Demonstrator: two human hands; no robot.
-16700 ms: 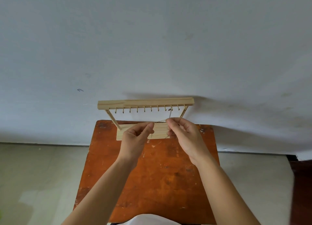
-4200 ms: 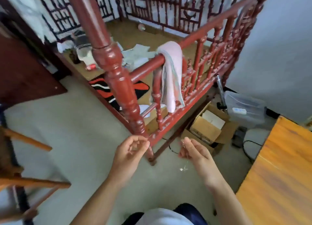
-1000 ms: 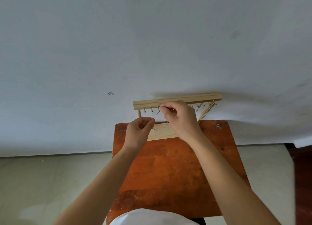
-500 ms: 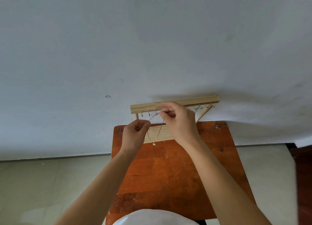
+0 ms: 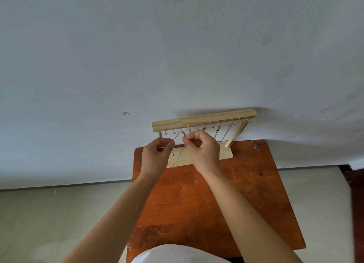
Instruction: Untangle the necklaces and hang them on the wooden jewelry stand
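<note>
While both hands pinch the thin necklace (image 5: 178, 152) at the wooden jewelry stand (image 5: 203, 120) on the worktop's far edge: keep chain taut, ease loop over one empty hook (image 5: 182, 129), release left hand (image 5: 157, 156) first, then right hand (image 5: 202, 150).

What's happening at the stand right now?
A person is hanging a thin necklace on the wooden jewelry stand, which sits at the far edge of an orange-brown table. The left hand and right hand each pinch part of the chain just below the hooks on the left half of the bar; its loop dangles between them. Several necklaces already hang from hooks toward the right end.
</note>
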